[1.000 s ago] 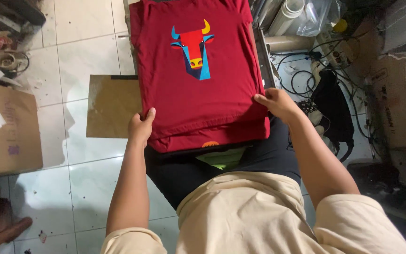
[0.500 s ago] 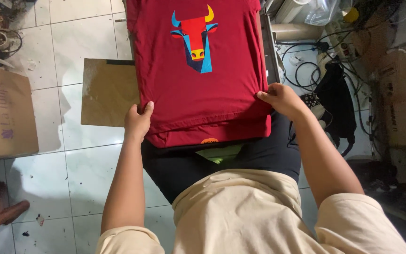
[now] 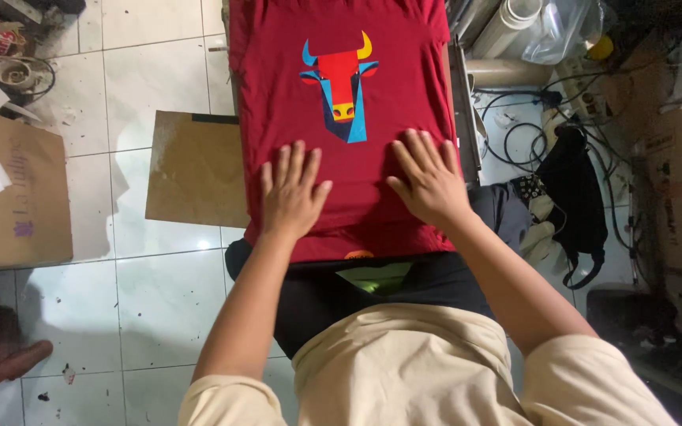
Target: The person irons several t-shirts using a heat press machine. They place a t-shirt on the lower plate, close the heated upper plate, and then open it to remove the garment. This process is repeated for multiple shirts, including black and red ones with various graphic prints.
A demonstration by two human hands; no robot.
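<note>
Both hands (image 3: 357, 189) now atop red shirt (image 3: 404, 95)

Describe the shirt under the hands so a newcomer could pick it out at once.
Start at the white tiled floor and find the raised board in the middle. Spread flat on it lies the red T-shirt, with the left hand and right hand pressed on it. Only it carries a red-and-blue bull's head with yellow horns.

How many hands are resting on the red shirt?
2: the left hand lies flat below the bull print, the right hand flat beside it on the red shirt.
</note>
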